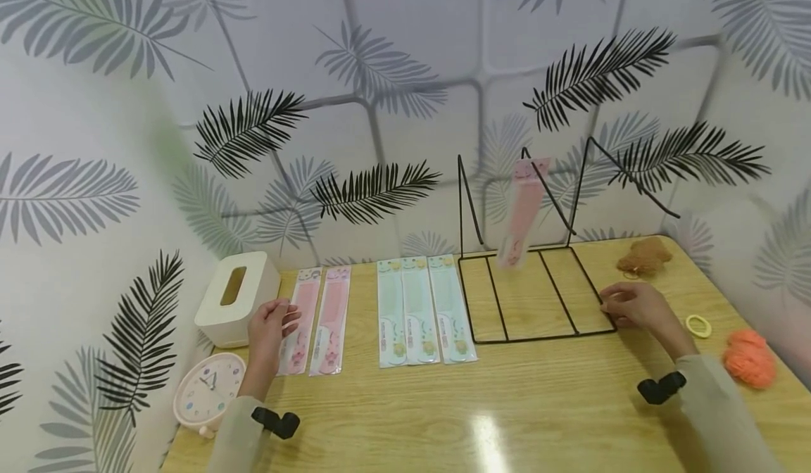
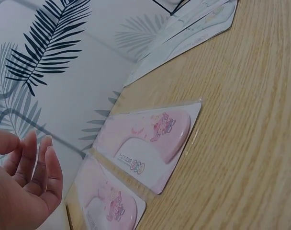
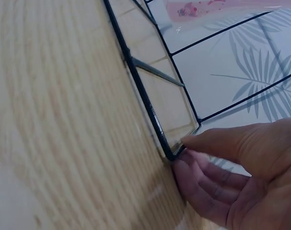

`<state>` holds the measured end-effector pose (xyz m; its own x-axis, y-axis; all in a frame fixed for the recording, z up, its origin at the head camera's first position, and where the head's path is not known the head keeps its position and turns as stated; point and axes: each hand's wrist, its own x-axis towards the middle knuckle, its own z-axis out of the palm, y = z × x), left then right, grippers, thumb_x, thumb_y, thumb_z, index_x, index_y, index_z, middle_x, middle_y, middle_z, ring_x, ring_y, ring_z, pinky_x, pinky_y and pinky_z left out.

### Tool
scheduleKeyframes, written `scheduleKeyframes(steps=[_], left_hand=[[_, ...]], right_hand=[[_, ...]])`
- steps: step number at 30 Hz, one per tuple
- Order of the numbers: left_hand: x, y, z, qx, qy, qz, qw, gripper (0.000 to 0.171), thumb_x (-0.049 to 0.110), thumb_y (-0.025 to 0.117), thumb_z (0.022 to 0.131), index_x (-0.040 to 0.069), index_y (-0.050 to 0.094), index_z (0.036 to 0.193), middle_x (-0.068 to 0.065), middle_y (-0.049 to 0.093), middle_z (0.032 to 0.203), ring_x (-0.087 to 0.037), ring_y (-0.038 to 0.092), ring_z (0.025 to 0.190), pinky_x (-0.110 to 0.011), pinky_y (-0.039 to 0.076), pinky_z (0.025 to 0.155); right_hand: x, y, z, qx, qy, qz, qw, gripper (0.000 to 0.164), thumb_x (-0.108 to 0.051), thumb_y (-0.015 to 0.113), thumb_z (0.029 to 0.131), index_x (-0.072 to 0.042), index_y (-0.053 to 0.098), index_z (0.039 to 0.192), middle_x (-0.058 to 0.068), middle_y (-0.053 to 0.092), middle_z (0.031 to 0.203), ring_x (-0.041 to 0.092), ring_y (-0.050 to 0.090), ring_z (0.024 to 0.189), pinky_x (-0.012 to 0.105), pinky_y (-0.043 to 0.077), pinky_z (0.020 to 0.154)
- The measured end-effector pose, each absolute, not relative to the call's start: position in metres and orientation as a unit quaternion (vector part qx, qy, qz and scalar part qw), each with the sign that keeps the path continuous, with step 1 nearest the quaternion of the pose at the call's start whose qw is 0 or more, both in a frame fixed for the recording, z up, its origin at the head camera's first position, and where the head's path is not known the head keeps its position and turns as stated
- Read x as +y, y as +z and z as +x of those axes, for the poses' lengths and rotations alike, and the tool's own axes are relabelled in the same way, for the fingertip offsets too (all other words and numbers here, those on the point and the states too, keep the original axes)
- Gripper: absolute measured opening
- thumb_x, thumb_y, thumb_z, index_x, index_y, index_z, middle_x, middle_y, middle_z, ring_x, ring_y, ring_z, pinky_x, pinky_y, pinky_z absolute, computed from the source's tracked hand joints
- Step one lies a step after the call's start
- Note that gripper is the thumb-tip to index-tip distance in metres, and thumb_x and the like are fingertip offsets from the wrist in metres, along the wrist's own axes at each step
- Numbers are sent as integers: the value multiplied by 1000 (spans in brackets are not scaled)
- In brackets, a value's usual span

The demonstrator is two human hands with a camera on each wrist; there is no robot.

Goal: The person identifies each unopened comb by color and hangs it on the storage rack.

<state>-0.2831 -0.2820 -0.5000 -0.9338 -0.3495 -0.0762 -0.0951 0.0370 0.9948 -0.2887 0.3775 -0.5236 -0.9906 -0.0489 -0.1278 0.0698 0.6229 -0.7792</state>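
Right hand [image 3: 260, 165] on rack [image 3: 146, 100], grip clearest from right wrist

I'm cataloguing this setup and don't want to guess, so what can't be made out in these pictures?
- Head view: part of the leftmost pink pack, covered by the left hand.
- Head view: lettering on the green packs, too small to read.
- Right wrist view: the upper part of the pink pack at the wire rack, cut off by the top edge.
- Right wrist view: part of the rack's side bar, behind the right hand.
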Motion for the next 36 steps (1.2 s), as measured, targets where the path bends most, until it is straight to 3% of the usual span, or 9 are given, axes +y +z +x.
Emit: scheduleKeyframes(steps=[6, 16, 25, 28, 32, 36], left_hand=[[-282, -502, -285, -709, -680, 155, 109, 27, 20, 50, 112, -2, 54, 127, 12, 70, 90, -2, 71, 85, -20, 60, 79], [-287, -505, -289, -706, -681, 155, 119, 26, 21, 53, 111, -1, 54, 125, 12, 70, 88, -4, 71, 84, -18, 59, 76], [-284, -505, -290, -730, -659, 137, 122, 24, 15, 55, 110, -5, 56, 122, 9, 72, 86, 0, 69, 77, -17, 58, 72], [-281, -504, -291, -780, -606, 122, 97, 25, 14, 56, 109, -6, 59, 124, -6, 75, 99, -7, 71, 85, -19, 58, 75], [-275, -507, -294, -859, -501, 85, 62, 24, 14, 61, 106, -5, 64, 121, -23, 70, 116, -28, 70, 101, -22, 54, 79], [-270, -513, -295, -900, -432, 44, 25, 28, 16, 66, 103, -6, 64, 120, -26, 67, 121, -40, 65, 111, -42, 55, 90]], right_hand=[[380, -531, -290, 926, -372, -66, 15, 35, -8, 75, 97, 10, 66, 125, 27, 70, 110, 33, 72, 95, 27, 58, 65], [382, -536, -290, 913, -404, -42, 26, 42, -13, 74, 99, 12, 63, 130, 30, 69, 118, 4, 68, 87, 28, 61, 67], [378, -531, -292, 918, -394, -25, 39, 41, -10, 73, 99, 16, 62, 129, 30, 69, 115, 7, 68, 85, 26, 61, 67], [376, -528, -291, 924, -379, -16, 39, 40, -9, 74, 98, 16, 63, 127, 29, 71, 111, 10, 68, 81, 25, 60, 64], [375, -524, -291, 926, -375, -7, 43, 40, -8, 73, 97, 17, 62, 128, 30, 70, 109, 12, 69, 79, 26, 60, 62], [371, -521, -293, 925, -376, -3, 51, 41, -9, 72, 98, 17, 62, 129, 33, 69, 113, 13, 69, 81, 26, 60, 63]])
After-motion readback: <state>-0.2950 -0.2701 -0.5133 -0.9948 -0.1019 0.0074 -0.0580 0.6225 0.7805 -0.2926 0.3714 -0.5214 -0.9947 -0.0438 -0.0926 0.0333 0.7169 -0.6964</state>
